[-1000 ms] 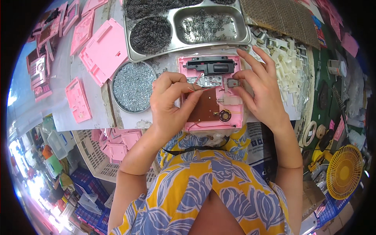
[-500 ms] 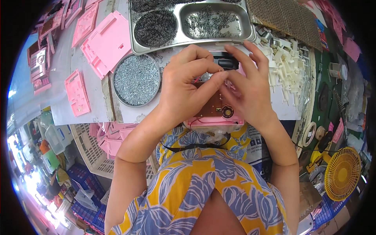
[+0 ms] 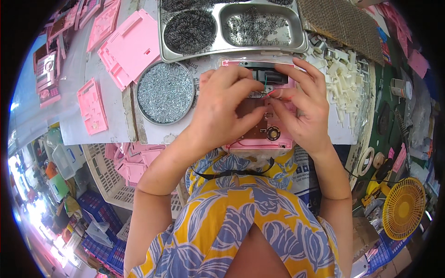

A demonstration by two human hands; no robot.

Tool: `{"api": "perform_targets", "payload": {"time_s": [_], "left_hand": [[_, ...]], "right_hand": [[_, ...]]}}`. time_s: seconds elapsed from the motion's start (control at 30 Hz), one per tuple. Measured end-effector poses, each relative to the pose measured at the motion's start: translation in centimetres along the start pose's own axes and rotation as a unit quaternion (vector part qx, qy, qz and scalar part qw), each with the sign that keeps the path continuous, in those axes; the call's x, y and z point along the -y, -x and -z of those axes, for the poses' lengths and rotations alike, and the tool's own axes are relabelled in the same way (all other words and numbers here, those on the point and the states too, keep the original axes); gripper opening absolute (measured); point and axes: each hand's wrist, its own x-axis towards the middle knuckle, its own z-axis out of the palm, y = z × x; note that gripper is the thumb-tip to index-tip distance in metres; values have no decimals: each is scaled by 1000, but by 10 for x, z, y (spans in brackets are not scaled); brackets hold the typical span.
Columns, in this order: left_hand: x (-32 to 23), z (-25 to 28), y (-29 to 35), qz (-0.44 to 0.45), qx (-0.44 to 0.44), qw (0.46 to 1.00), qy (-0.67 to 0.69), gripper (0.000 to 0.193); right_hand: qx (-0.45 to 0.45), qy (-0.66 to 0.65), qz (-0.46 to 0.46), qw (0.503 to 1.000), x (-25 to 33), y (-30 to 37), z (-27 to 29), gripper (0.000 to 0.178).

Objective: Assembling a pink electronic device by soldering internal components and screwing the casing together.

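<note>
In front of me lies a pink plastic casing with a brown circuit board and a small round part with a dark ring. A black cylindrical part sits near its far side. My right hand pinches a thin red wire between thumb and forefinger above the board. Opposite it, my left hand is bent over the casing's left half, thumb and forefinger apart near the wire ends. A thin green wire runs beside the left fingertips. The left hand covers part of the board.
A round dish of small silvery screws stands left. Beyond the casing is a metal tray of dark springs. White plastic pieces are heaped right, pink panels lie left. A basket and yellow fan flank me.
My fingertips, together half a second ago, have parted and lowered slightly toward me. The red wire now shows at my right fingertips, and more of the casing is visible.
</note>
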Motion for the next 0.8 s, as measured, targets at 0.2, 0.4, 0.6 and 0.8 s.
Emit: {"api": "perform_targets", "payload": {"time_s": [0.2, 0.4, 0.6, 0.8], "left_hand": [[3, 6, 18, -127, -19, 991, -41, 22], [4, 0, 40, 80, -89, 974, -190, 23], [-36, -4, 2, 9, 57, 993, 106, 37], [-21, -9, -8, 200, 222, 924, 240, 9]], "right_hand": [[10, -13, -36, 999, 6, 23, 15, 19], [41, -85, 36, 995, 2, 24, 15, 23], [53, -91, 64, 992, -3, 21, 21, 28], [42, -52, 84, 994, -13, 25, 24, 29]]}}
